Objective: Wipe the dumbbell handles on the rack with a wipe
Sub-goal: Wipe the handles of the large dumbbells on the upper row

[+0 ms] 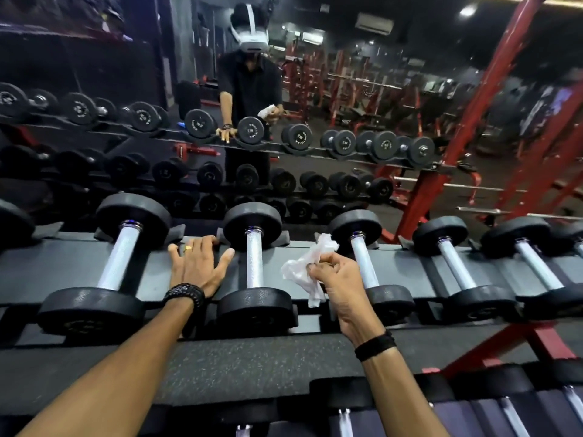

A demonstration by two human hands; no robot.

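A: So, head view, where's the wipe (304, 272) rn?

B: Bunched up white in the right hand (339, 279), pinched btwn thumb and curled fingers. It hangs in the air over the rack (79, 260), in the gap btwn two dumbbells, not touching either handle.

A: Which two?

B: Middle dumbbell handle (255, 260) sits just left of the wipe; the next handle (364, 263) sits just right of it, partly behind the right hand's knuckles. Both are silver knurled bars w/ black heads on each end.

A: Long axis?

B: Runs away from the person, near head to far head, fanning a bit w/ the wide lens. So, imo, a wipe stroke goes fwd-and-back along the bar, not sideways.

A: Left hand (198, 266)?

B: Flat on the rack, fingers spread and straight, holding nothing, braced btwn the far-left handle (118, 257) and the middle one. Thumb tip is near the middle bar but apart from it.

A: Which hand's nearer the work?

B: Right hand, easily; it has the wipe and sits next to both bars. Can't tell which bar it takes next.

A: Anything else in that view?

B: Mirror (315, 137) behind the rack shows the same pose. More dumbbells go off to the right (454, 266).
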